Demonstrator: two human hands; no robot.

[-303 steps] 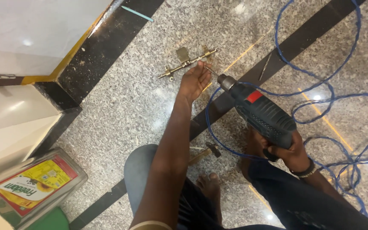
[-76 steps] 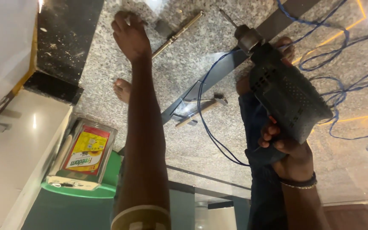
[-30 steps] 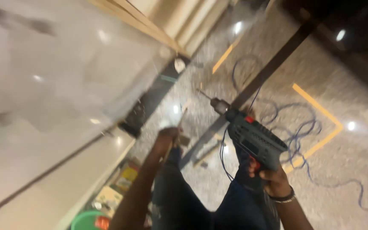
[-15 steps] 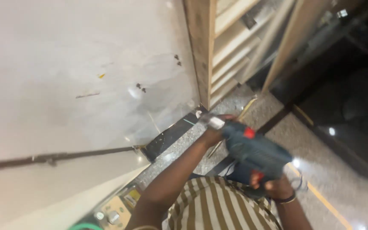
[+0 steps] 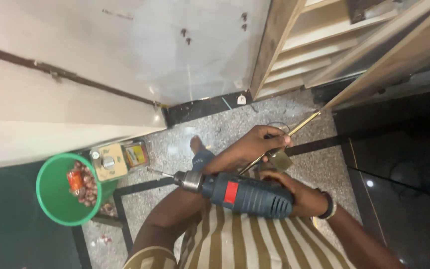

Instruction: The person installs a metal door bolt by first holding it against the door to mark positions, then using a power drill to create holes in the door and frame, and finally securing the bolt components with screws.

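Observation:
My right hand (image 5: 300,193) is shut on the grip of a dark blue-green power drill (image 5: 247,195) with a red switch. It lies level across my striped shirt, its bit (image 5: 158,172) pointing left. My left hand (image 5: 256,144) sits just above the drill and grips a long brass door bolt (image 5: 294,130). The bolt slants up to the right, and a small brass plate (image 5: 280,159) hangs at its lower end. A dark band is on my right wrist.
A green bowl (image 5: 51,199) with small fittings stands on the floor at left, next to a yellow tin (image 5: 118,158). A white panel (image 5: 125,55) fills the upper left. Wooden frames (image 5: 274,45) stand at upper right. My bare foot (image 5: 197,147) rests on speckled granite.
The view has swung up from the floor to the white panel and wooden frames. My left hand, earlier near the brass bolt lying on the floor, now holds it. The drill has stayed in my right hand.

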